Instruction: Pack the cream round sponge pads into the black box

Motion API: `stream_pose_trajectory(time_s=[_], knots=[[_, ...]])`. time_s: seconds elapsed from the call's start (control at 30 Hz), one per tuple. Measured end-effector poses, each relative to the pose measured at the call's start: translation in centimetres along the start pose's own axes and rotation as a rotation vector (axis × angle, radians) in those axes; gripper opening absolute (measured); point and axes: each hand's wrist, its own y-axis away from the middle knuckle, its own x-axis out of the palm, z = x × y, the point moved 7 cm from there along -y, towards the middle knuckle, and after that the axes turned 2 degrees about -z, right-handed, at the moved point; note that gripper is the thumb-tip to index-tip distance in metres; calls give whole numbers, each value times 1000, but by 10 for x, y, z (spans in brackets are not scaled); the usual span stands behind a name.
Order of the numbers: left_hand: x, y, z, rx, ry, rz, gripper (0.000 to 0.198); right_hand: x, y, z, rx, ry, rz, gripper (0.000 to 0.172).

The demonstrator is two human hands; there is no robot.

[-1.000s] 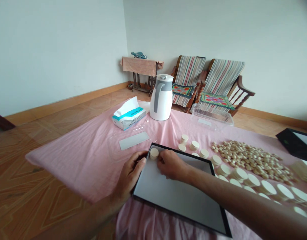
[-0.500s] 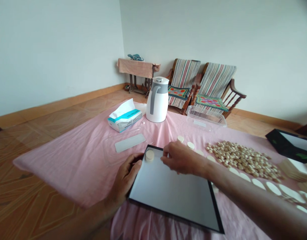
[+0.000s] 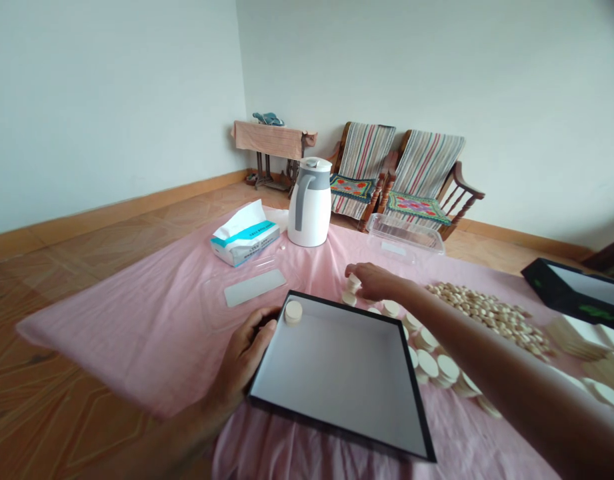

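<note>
My left hand point(image 3: 247, 350) grips the left side of a shallow black-rimmed box point(image 3: 337, 373) with a white inside, thumb on the near side and fingers partly hidden. In the box's far left corner sits a short stack of pale round wooden discs point(image 3: 293, 311). Beyond the box's far edge, my right hand point(image 3: 374, 280) has its fingers closed around a pale disc point(image 3: 354, 282) in a small pile; some fingertips are hidden. Many more stacked discs point(image 3: 427, 363) lie along the box's right side, partly under my right forearm.
A heap of small wooden pieces point(image 3: 487, 313) lies to the right, near square wooden tiles point(image 3: 579, 337) and another black box point(image 3: 561, 290). Farther back stand a white jug point(image 3: 309, 210), a tissue pack point(image 3: 244, 240) and a clear plastic container point(image 3: 407, 240). A clear lid point(image 3: 254, 288) lies left.
My right hand has moved from over the box's far left part to the discs beyond its far edge. My left hand keeps its hold on the box. The view has shifted slightly.
</note>
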Motion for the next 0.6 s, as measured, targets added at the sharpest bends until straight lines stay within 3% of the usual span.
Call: stream_pose_trajectory(time_s=[0.23,0.47,0.6], knots=[[-1,1,0,-14,-12,-7,38,5,-6,2,-21,0,14,31],[0,1,-2,-49,38,-3,41,6,-7,8,-59,17,-3,26],[-2,-5,-1,-43,-38,64,50,-2,-2,6,-53,37,-31,25]])
